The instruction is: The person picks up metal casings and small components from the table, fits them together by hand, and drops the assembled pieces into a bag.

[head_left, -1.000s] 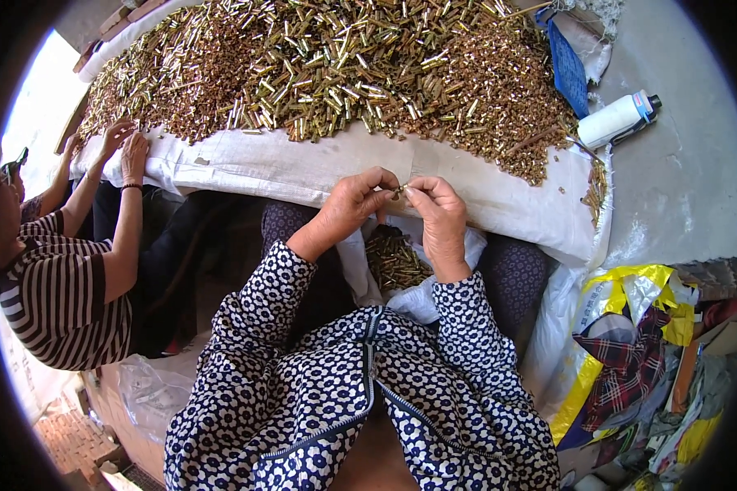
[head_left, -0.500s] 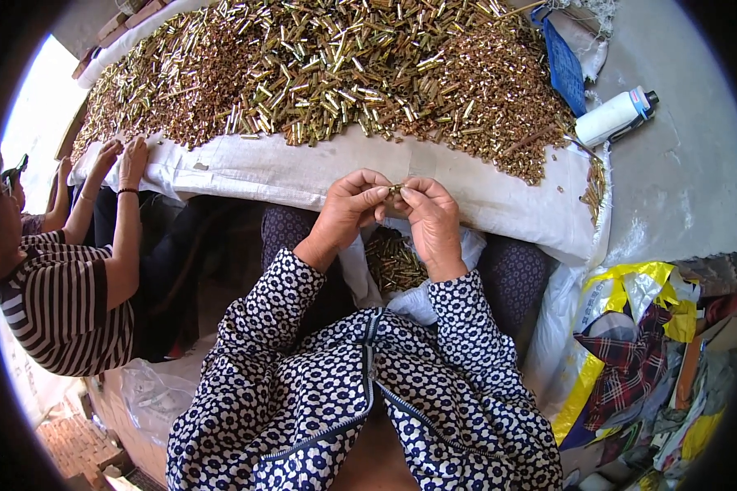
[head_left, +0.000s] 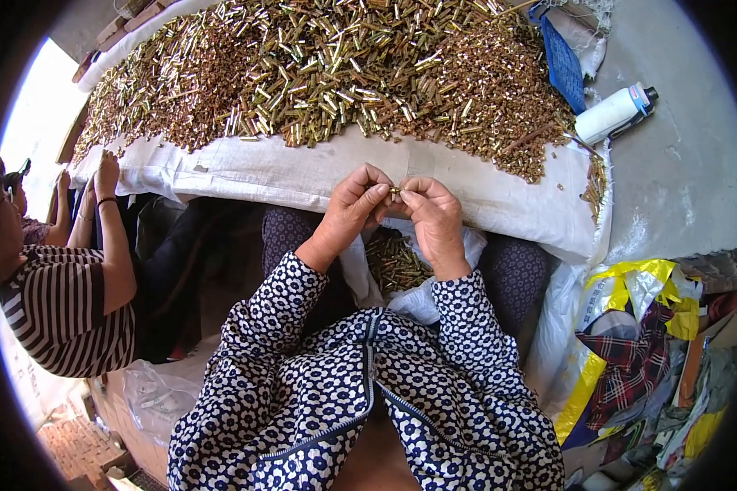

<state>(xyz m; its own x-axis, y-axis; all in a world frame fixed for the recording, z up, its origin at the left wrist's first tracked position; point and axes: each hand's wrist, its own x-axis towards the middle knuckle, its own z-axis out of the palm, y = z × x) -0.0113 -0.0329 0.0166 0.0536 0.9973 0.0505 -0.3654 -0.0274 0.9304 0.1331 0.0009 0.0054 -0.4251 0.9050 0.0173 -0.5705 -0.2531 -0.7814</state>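
Note:
Fingertips meet in front of me over a small brass-coloured metal piece [head_left: 395, 194]. My left hand [head_left: 350, 211] pinches one end between thumb and fingers. The other end is in the pinch of my right hand [head_left: 437, 222]. The piece is mostly covered by the fingers, so its exact kind cannot be told. Below my hands, between my knees, an open white bag [head_left: 416, 304] holds several brass-coloured tubular parts [head_left: 397, 260]. Beyond my hands, a wide heap of long brass-coloured tubes [head_left: 327, 78] and short reddish-gold pieces [head_left: 487, 90] covers the table.
White cloth [head_left: 303, 176] covers the table's near edge. At right lie a blue plastic scoop-like piece [head_left: 563, 65] and a white bottle [head_left: 614, 116]. Bags and cloth [head_left: 630, 352] fill the lower right. A co-worker in a striped shirt [head_left: 65, 307] sits at left, hands at the table.
My hands stay together on the small piece, with slight shifts of the fingers. At left, the co-worker's hands have drawn back a little to the left along the table edge.

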